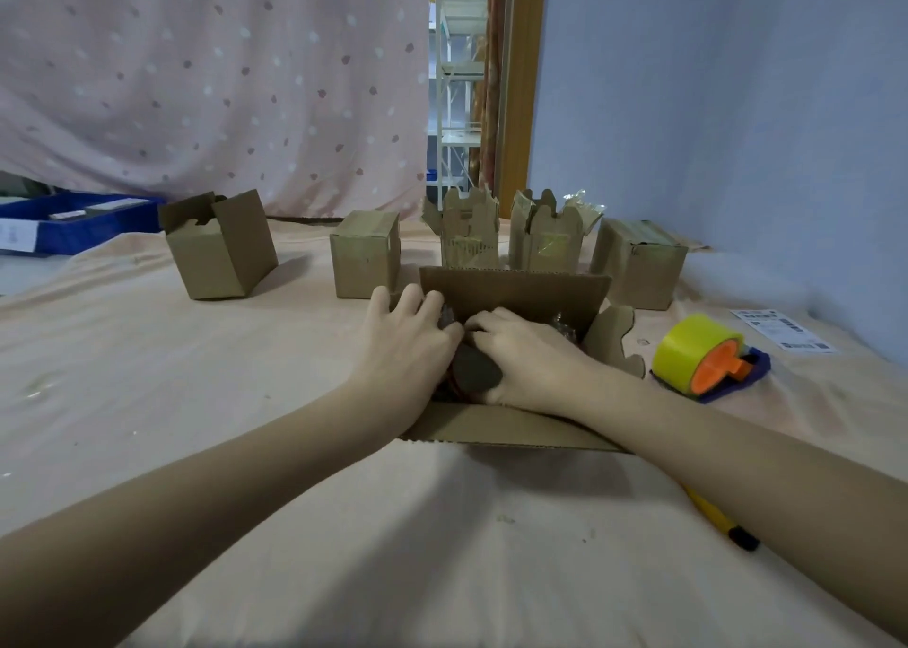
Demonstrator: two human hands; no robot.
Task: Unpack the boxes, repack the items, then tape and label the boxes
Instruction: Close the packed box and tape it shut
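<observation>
Open cardboard box (511,298), centre of cloth-covered table (245,451), flaps raised. Dark rounded item (475,371) inside, held between left hand (403,347) and right hand (525,357), fingers curled round it. Probably light, firm; grasp at flanks. Tape dispenser (707,355) at three o'clock.

Both hands are covering most of what is sitting inside the open box (516,298), so the dark item (475,371) between the left hand (410,340) and the right hand (528,357) is showing only a rounded grey patch, and whatever is crinkling behind the right hand's knuckles is too hidden to name. The yellow marker (722,524) is disappearing under the right forearm, and the printing on the label sheet (781,330) is staying too small to read. Over at the left edge, the blue tray (73,227) is getting cut off by the frame.
</observation>
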